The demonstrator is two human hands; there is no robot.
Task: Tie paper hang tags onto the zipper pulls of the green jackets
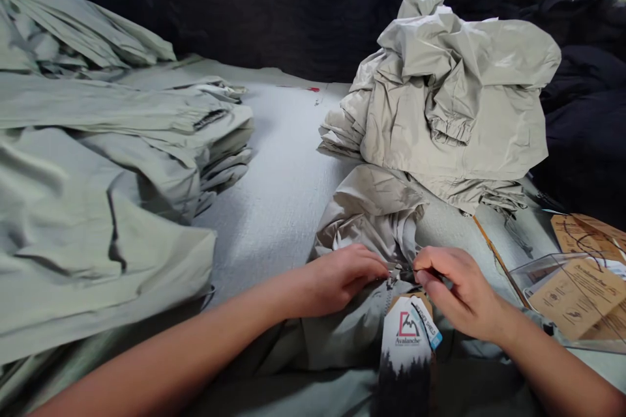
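Observation:
A grey-green zippered jacket [342, 342] lies in front of me. My left hand [337, 279] is closed at the top of its zipper [391, 280], fingertips pressed on the fabric by the metal slider. Close by on the right, my right hand [454, 290] pinches a thin dark cord between thumb and forefinger. Below both hands hangs an Avalanche hang tag [407, 339], white with dark trees, with a small blue-and-white label [426, 326] and a dark string over it. Exactly what the left fingertips grip is partly hidden.
Folded light-green garments [122, 156] are piled at the left. A beige jacket stack [460, 104] stands at the back right. A clear tray [581, 345] with brown cardboard tags [580, 296] is at the right edge. Dark garments [303, 13] are heaped behind the pale table [283, 163].

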